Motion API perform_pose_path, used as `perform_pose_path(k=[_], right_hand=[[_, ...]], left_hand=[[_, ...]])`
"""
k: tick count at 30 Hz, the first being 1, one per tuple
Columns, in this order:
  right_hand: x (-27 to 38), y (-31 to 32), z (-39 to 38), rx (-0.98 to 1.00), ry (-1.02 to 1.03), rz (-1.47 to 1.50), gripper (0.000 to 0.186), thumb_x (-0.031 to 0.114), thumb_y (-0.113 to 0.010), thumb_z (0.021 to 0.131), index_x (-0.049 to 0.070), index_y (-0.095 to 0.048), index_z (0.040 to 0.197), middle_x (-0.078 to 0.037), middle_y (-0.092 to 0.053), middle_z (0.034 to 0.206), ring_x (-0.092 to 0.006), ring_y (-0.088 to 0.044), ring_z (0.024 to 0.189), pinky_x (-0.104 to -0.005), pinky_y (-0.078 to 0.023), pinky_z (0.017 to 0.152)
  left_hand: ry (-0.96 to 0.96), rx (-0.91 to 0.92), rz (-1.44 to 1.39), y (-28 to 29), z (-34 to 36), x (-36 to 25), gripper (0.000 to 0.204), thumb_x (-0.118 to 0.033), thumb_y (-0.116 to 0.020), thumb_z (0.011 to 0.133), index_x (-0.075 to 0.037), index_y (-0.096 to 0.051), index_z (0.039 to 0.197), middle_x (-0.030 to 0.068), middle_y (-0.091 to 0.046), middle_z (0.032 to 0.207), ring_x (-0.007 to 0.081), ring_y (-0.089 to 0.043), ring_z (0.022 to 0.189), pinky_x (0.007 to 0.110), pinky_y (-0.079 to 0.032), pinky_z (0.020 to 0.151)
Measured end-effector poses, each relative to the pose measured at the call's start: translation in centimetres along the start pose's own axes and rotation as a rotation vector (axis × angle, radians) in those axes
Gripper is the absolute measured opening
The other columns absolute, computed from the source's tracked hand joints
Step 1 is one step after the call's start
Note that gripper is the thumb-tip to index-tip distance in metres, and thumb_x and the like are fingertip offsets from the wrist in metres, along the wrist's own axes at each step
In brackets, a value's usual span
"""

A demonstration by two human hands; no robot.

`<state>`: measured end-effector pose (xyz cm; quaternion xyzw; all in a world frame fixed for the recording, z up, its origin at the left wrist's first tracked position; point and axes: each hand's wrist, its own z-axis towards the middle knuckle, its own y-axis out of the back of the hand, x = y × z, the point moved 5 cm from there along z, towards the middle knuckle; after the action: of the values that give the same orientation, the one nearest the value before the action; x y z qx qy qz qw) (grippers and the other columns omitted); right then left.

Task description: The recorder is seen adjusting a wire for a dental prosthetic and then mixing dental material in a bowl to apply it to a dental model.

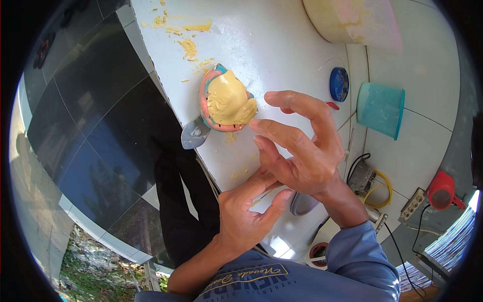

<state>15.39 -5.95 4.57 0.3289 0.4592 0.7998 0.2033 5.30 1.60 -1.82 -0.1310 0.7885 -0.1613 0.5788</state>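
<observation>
The fingers of my right hand (314,160) are spread and loosely bent, grasping nothing; two tips sit close to the yellow paste (227,98), and I cannot confirm contact. My left hand (249,214) lies lower, its thumb raised and free; its other fingers pass behind the right hand, so I cannot tell whether they grip anything.

The paste sits in a heap on a pink-rimmed tray (203,98), which lies on the tabletop (287,38) just ahead of my hands, near the left edge. I judge the filling well advanced: the paste covers most of the tray. Smoothing appears unfinished; the top is sleek, but the lower part is rough, with a separate fold on the right side.

The metal handle (193,138) points to the lower left and reaches the tabletop's edge. The long axis, handle included, runs from lower left to upper right.

Farther out, yellow crumbs (188,49) litter the surface beyond the tray. A blue lid (339,84) and a teal tub (381,110) stand to the right.
</observation>
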Motion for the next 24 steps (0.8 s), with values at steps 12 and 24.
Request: perform_pose_path(k=[12, 24], right_hand=[[-5.0, 9.4, -6.8, -0.145, -0.646, 0.108, 0.015, -0.001, -0.065, 0.088, 0.001, -0.066, 0.103, -0.01, -0.065, 0.097, -0.0239, -0.065, 0.084, -0.033, -0.055, 0.07], [-3.6, -0.6, 15.5, -0.118, -0.931, 1.029, 0.042, 0.035, -0.053, 0.101, 0.007, -0.058, 0.133, -0.017, -0.071, 0.082, -0.0237, -0.072, 0.073, -0.0348, -0.054, 0.067]], left_hand=[[0.247, -0.007, 0.018, 4.9, -0.2, -4.2, 0.035, -0.022, -0.051, 0.104, 0.006, -0.059, 0.124, 0.0145, -0.071, 0.093, 0.0201, -0.07, 0.092, 0.034, -0.058, 0.084], [0.532, 0.485, -0.88, 7.2, 21.2, -11.2, 0.078, -0.057, -0.042, 0.099, 0.003, -0.031, 0.148, 0.0259, -0.047, 0.142, 0.0389, -0.049, 0.13, 0.05, -0.04, 0.111]])
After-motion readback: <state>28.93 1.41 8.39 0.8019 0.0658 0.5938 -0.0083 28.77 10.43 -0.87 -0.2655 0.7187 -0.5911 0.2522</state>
